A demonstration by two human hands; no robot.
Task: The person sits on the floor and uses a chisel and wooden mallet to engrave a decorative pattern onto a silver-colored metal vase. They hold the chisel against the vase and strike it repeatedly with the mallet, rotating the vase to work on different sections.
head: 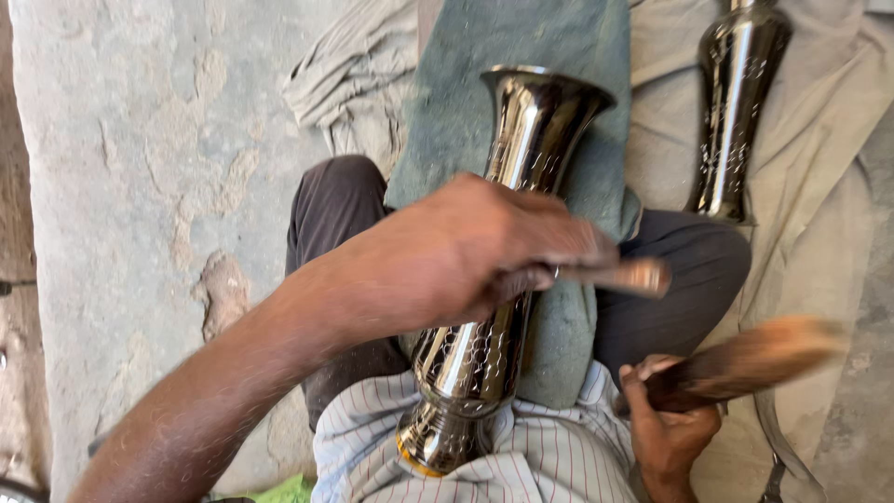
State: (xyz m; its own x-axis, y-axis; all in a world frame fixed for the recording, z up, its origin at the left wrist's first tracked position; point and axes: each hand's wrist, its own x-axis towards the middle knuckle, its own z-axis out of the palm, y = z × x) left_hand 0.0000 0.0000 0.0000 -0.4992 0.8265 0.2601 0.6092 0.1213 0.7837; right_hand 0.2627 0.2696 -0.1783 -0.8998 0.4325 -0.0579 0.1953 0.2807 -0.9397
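stone floor [140,140] fills the left side, cracked and patchy. beige cloth [819,168] spread over the right side. green pad [466,102] laid along the person's lap, on dark trousers [335,200]. shiny metal vase [503,251] lies lengthwise on the pad, base against the striped shirt [549,456], mouth toward the pad's far edge. second vase [736,102] rests on the cloth near its top edge. left hand [466,251] over the vase's middle, fingers closed on a small tool [624,277], blurred. right hand [666,419] gripping a wooden mallet [745,363], blurred.
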